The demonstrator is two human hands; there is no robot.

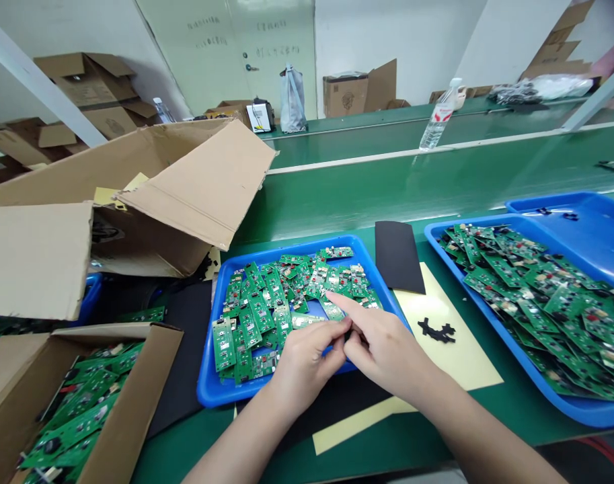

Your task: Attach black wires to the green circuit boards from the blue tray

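Over the front edge of a blue tray (pixel 204 363), my left hand (pixel 307 353) and my right hand (pixel 385 343) meet fingertip to fingertip. Both are pinched closed around something small and dark, mostly hidden by the fingers. The right index finger stretches out towards the green circuit boards (pixel 259 312) heaped in the tray. Small black pieces (pixel 438 331) lie in a little cluster on a pale yellow sheet (pixel 468 363), just right of my right hand.
At right stands another blue tray (pixel 531 383) piled with boards, a further blue tray (pixel 599 222) behind it. An open carton (pixel 155 356) of boards is at left, below a large cardboard box (pixel 200 181). A black foam sheet (pixel 400 257) and a water bottle (pixel 440 117) are farther back.
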